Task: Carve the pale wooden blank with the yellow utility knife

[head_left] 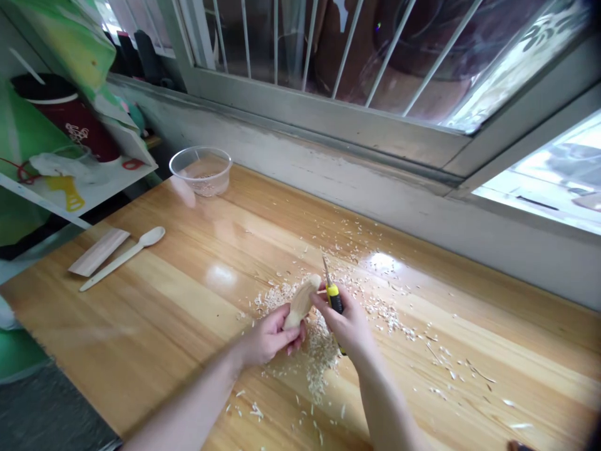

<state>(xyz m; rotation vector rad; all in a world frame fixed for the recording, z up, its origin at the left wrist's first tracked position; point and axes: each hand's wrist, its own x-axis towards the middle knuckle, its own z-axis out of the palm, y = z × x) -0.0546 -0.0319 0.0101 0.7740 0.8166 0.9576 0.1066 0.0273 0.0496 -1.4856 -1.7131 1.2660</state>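
Note:
My left hand (273,335) is closed around the lower end of a pale carved wood piece (302,302), which tilts up to the right. A carving knife (335,297) with a yellow and black handle is in my right hand (346,321), its thin blade pointing up and away from the wood. The thumb and fingertips of my right hand also touch the wood piece near its upper end. Wood shavings (320,360) lie scattered under and around both hands on the wooden table (188,332).
A wooden spoon (126,255) and a flat wood strip (99,252) lie at the table's left. Behind them stands a clear plastic bowl (201,172). A white shelf (113,188) at the far left holds a dark red cup (75,122). A barred window runs along the back wall.

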